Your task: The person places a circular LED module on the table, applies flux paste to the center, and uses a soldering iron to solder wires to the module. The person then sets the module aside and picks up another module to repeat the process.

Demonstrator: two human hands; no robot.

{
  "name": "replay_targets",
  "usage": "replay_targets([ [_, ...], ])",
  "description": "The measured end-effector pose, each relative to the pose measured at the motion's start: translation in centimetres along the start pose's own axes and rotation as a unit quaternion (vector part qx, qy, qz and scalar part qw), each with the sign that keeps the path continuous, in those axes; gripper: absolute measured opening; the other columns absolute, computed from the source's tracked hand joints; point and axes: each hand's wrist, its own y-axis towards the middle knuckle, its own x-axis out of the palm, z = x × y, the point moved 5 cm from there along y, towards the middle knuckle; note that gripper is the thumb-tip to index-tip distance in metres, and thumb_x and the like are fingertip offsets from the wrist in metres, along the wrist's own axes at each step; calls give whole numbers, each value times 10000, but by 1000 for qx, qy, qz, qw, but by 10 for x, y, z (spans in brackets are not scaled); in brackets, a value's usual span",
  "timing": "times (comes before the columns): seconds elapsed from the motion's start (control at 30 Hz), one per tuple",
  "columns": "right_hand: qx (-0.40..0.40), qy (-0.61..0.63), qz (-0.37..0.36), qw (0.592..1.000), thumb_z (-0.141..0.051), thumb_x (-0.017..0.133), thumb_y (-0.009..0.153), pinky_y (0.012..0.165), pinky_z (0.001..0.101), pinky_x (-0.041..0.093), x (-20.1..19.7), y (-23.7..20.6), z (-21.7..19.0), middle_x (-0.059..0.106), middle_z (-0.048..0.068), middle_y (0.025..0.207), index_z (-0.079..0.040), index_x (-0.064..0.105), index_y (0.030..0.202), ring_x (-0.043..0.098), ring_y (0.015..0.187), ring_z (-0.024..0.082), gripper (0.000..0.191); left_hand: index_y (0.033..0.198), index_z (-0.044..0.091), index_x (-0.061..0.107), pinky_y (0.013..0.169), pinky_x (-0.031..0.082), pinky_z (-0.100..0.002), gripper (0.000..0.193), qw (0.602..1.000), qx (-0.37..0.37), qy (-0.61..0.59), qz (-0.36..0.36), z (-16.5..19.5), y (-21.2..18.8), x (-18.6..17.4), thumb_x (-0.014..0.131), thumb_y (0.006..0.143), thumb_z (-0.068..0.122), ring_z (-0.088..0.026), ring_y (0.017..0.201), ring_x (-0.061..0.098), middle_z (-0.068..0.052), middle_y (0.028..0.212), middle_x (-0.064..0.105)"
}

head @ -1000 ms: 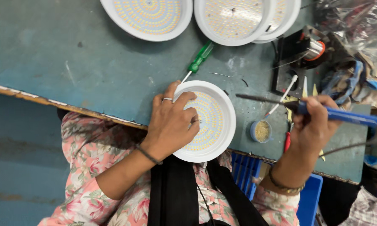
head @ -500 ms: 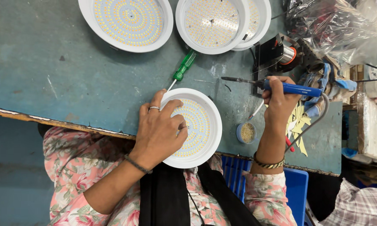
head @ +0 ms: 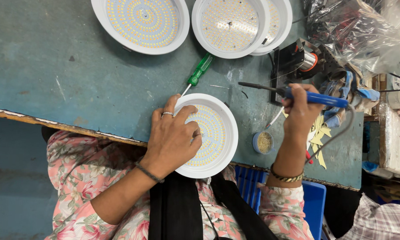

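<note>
A round white lamp panel (head: pixel 215 133) studded with small yellow diodes lies at the near edge of the blue-green bench (head: pixel 75 84). My left hand (head: pixel 173 138) rests flat on its left half, fingers curled onto the diode face. My right hand (head: pixel 300 111) grips a soldering iron with a blue handle (head: pixel 317 98). Its dark tip (head: pixel 253 85) points left, above the bench and apart from the panel.
A green-handled screwdriver (head: pixel 200 70) lies just beyond the panel. Three more white diode panels (head: pixel 142 22) sit along the far edge. A small blue pot (head: pixel 264 142), a solder spool (head: pixel 308 61), plastic bags (head: pixel 360 31) and yellow scraps (head: pixel 317 135) crowd the right side.
My right hand has carried the soldering iron up and to the left, nearer the panel. My left hand has stayed on the panel.
</note>
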Motion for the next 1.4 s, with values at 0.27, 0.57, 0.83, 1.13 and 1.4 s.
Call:
replay_targets([
  [0.27,-39,120,-26,992,-57,671,1027,463,202,358,-21,-73,-51,588,93,761,50,611,922,506,512,114,162,762,85,772,998,360,-575,150,1000,17,4,23,-4,-5,1,715,774,224,-436,1387,405,-87,1276,635],
  [0.57,16,-3,-129,992,-86,729,966,447,167,339,8,-124,-57,604,98,707,76,636,932,506,503,79,190,742,90,760,993,366,-560,113,999,14,12,26,-6,-6,4,716,769,190,-423,1388,415,-69,1273,632],
  [0.83,8,-11,-159,987,-87,740,975,467,178,367,15,-121,-47,632,101,724,77,646,930,531,515,89,195,749,88,760,1011,361,-558,100,999,16,5,33,-8,-8,6,712,788,166,-423,1402,413,-71,1268,632],
  [1.13,-3,8,-153,988,-66,728,989,465,177,353,13,-122,-50,633,113,739,85,641,936,509,509,92,182,747,92,764,1005,358,-558,86,999,17,3,33,-9,-9,6,724,774,164,-431,1400,413,-73,1265,633],
  [1.4,-5,20,-112,994,-59,716,987,442,180,337,0,-120,-51,608,121,729,97,627,935,497,489,98,187,751,93,764,1012,351,-563,102,999,17,3,28,-10,-10,7,731,776,187,-436,1402,408,-81,1282,633],
])
